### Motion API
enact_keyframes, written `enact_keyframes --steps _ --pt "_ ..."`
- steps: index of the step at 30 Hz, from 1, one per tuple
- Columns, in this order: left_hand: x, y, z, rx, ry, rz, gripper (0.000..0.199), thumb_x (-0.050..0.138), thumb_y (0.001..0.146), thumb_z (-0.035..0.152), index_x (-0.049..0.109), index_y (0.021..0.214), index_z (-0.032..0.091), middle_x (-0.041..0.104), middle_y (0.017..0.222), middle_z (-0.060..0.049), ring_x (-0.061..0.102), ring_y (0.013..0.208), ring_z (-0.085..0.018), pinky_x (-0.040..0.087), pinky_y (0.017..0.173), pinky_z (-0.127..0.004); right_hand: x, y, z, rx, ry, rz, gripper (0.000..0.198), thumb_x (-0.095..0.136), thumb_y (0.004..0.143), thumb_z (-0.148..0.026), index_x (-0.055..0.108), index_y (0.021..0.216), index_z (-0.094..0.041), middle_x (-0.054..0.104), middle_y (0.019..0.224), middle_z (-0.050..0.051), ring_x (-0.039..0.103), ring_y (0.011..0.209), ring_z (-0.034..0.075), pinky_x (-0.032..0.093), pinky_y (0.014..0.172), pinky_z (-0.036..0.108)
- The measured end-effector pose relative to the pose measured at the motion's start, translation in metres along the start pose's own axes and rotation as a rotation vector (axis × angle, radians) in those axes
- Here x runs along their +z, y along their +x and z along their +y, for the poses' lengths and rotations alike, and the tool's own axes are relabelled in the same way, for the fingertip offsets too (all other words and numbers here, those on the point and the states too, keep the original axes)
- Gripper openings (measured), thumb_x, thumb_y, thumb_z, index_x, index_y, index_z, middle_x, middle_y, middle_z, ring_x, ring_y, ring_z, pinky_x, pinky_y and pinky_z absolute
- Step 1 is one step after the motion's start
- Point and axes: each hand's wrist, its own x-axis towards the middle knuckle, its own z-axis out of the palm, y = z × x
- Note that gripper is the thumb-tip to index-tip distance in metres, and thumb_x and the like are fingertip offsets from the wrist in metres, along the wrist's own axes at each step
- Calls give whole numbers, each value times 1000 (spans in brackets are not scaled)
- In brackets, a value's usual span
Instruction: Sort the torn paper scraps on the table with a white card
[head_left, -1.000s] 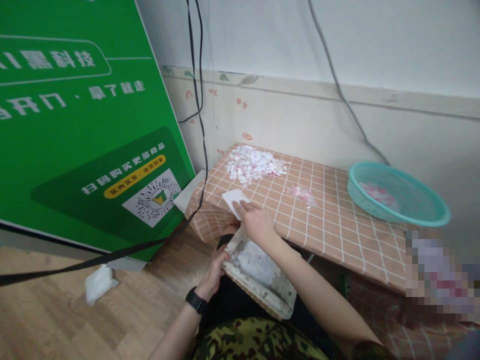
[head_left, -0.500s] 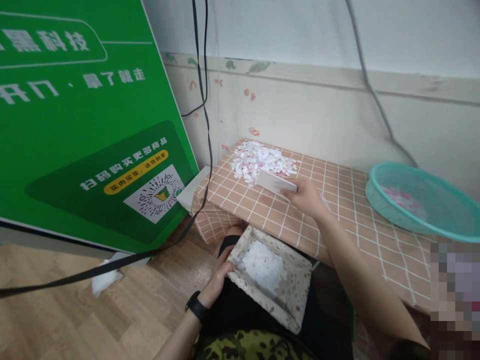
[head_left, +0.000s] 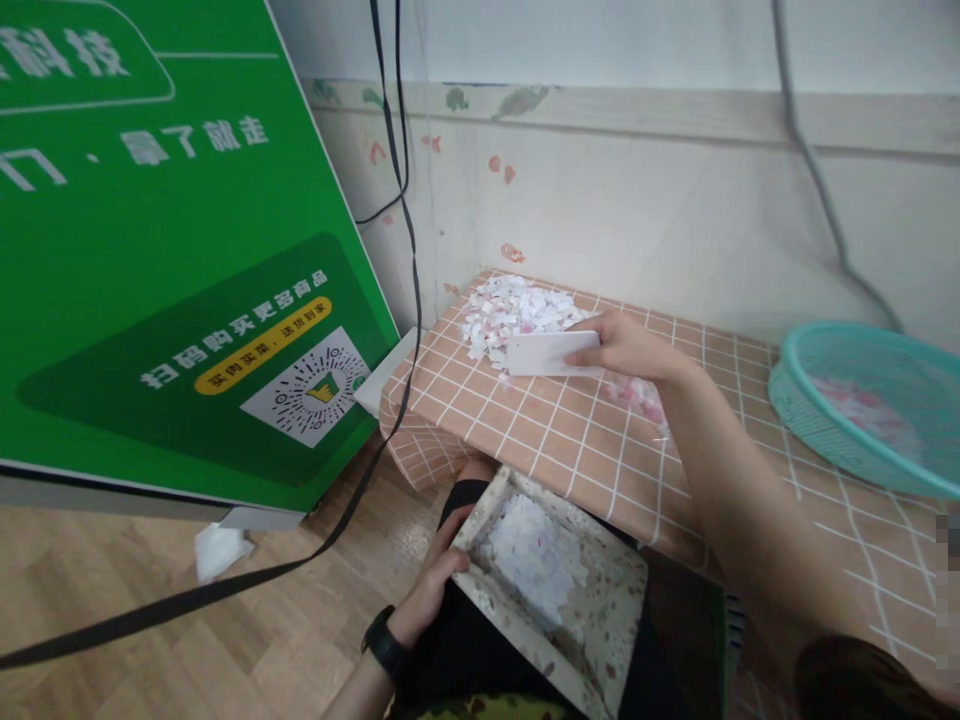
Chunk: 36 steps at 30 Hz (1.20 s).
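head: our right hand (head_left: 628,346) pinches white card (head_left: 541,355) end in fingers, beside paper scraps (head_left: 510,312) on tabletop (head_left: 484,403); touching, we can't tell. card likely light, stiff; end suits grip. our left hand (head_left: 431,583) grasps tray (head_left: 609,600) edge.

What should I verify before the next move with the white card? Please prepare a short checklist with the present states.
1. White card in the right hand: ok, held between thumb and fingers.
2. Speckled tray held by the left hand: ok, the hand grips its left side.
3. Card at the heap of white scraps: ok, it stands at the front of the heap.
4. Card's lower edge touching the checked tablecloth: cannot tell.
5. Tray free of scraps: not ok, white ones lie in it.
6. Teal mesh basket apart from the card: ok.
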Motion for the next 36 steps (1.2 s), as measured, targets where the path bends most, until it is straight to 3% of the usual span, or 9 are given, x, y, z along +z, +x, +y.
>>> enact_keyframes --steps 6,12,18,24,29,36 --pt "1 -2 1 -30 -13 28 59 54 67 26 62 125 23 65 128 -4 48 124 -37 33 104 -45 -6 3 3 -26 47 -138 18 68 69 -27 76 82 -17 72 76 1 65 68 18 52 61 28" --pt "1 -2 3 -59 13 38 57 53 68 23 63 124 24 66 126 -3 46 125 -36 32 105 -44 -10 1 7 3 88 -50 20 69 69 -29 75 84 -18 73 79 0 65 69 17 51 62 26" --pt "4 -2 10 -50 10 38 56 53 66 23 65 121 23 68 121 -4 48 122 -37 34 103 -44 -1 5 7 -15 84 -106 18 69 68 -30 75 79 -17 70 70 0 62 64 16 49 57 25" --pt "6 -4 13 -63 9 35 55 53 67 22 65 120 24 69 119 -4 49 121 -36 34 103 -43 -2 4 10 -15 86 -58 21 70 69 -31 75 83 -16 72 74 1 63 66 17 51 59 27" --pt "6 -4 11 -58 5 19 56 53 67 22 63 122 23 68 120 -4 49 122 -35 33 104 -43 -3 3 12 -16 113 -104 21 70 69 -30 75 83 -16 73 76 2 64 66 16 51 58 25" --pt "5 -3 9 -66 -5 -15 56 51 69 21 62 123 24 68 120 -3 49 121 -35 32 104 -43 -4 5 17 4 52 -28 21 70 69 -31 75 83 -16 73 76 2 64 65 17 50 58 27"
